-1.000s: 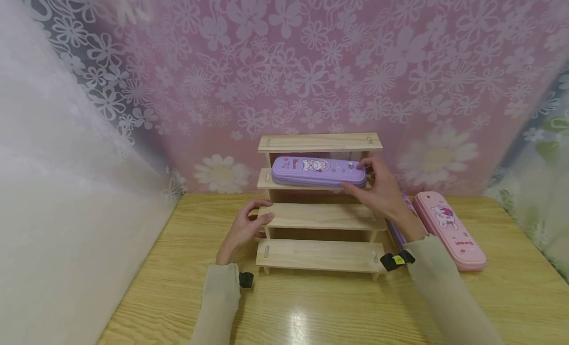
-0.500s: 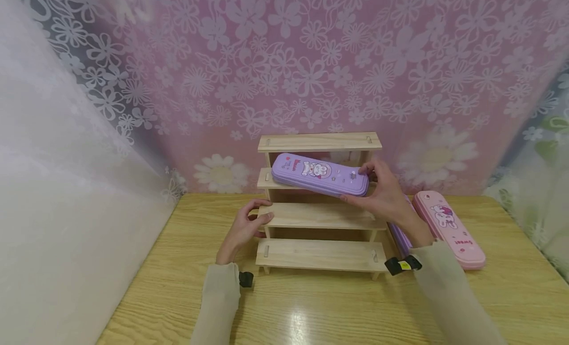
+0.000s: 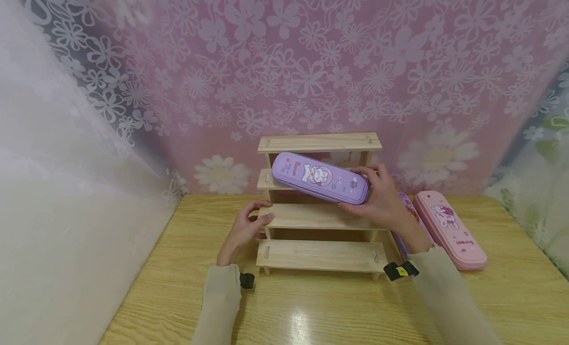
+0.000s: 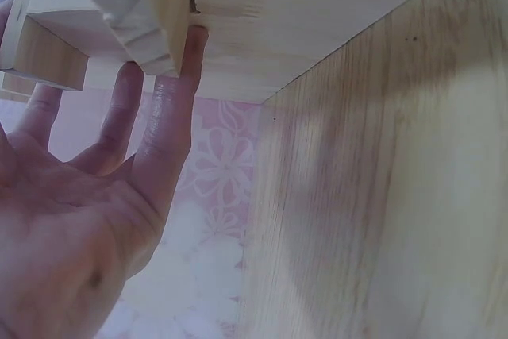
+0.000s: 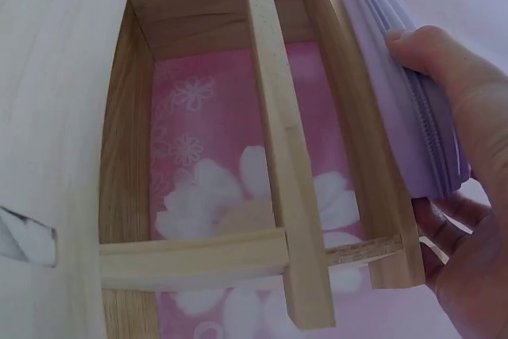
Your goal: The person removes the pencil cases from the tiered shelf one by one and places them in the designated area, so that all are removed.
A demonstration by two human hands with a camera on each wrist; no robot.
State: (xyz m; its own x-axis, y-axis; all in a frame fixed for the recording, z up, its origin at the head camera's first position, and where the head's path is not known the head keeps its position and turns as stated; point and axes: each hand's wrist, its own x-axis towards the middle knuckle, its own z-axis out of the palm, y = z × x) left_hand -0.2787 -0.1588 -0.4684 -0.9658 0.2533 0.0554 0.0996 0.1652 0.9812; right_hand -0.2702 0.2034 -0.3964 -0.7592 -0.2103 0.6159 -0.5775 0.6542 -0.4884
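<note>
In the head view my right hand (image 3: 386,201) grips the right end of a purple pencil case (image 3: 320,179) printed with a white bunny. The case slants across the stepped wooden rack (image 3: 320,256), its left end at the second tier from the top and its right end lower and nearer me. The right wrist view shows the thumb on the zipped side of the case (image 5: 397,93) and the other fingers behind. My left hand (image 3: 243,229) grips the left end of the third tier, thumb above; in the left wrist view its fingers (image 4: 163,132) reach up against the wood.
Right of the rack, a pink pencil case (image 3: 450,230) lies on the wood-grain table (image 3: 178,280). Another purple case (image 3: 411,209) lies beside it, partly hidden by my right arm. A floral curtain (image 3: 311,73) hangs behind the rack.
The purple case has swung from lying level along the second tier to a slant, its right end pulled down toward me by my right hand. The left hand has stayed in place.
</note>
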